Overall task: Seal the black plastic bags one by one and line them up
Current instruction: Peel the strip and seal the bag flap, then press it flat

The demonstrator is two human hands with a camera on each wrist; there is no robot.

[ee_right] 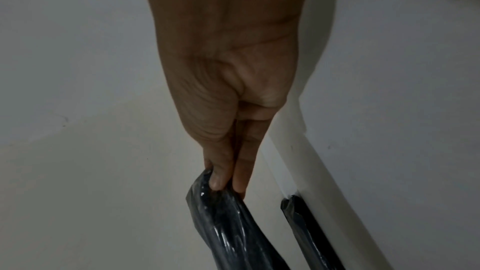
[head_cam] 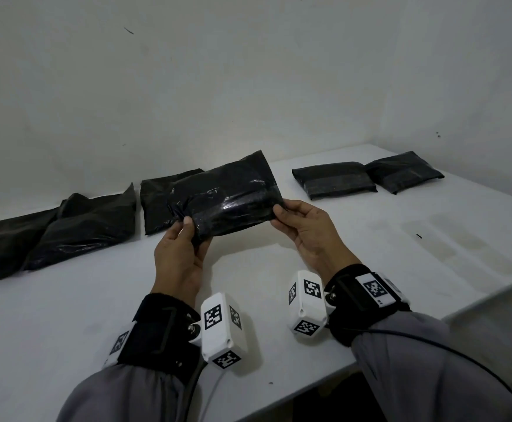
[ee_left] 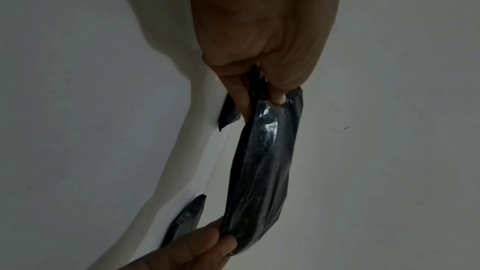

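I hold a filled black plastic bag [head_cam: 230, 196] above the white table [head_cam: 66, 315], its folded flap facing me. My left hand [head_cam: 184, 229] pinches its left end, thumb on top. My right hand [head_cam: 282, 213] pinches its right end. The left wrist view shows the bag [ee_left: 259, 171] edge-on between the left hand [ee_left: 262, 93] and the right hand's fingers [ee_left: 207, 241]. In the right wrist view the thumb and fingers of the right hand [ee_right: 226, 186] clamp the bag's end [ee_right: 223, 223]. Two sealed bags [head_cam: 334, 179] [head_cam: 404, 175] lie side by side at the far right.
Open, unsealed black bags lie along the wall at the left: one at the far left [head_cam: 2, 239], one on top of it [head_cam: 87, 229], one behind the held bag [head_cam: 157, 205]. The wall stands close behind the table. The table's right edge [head_cam: 492, 287] falls away.
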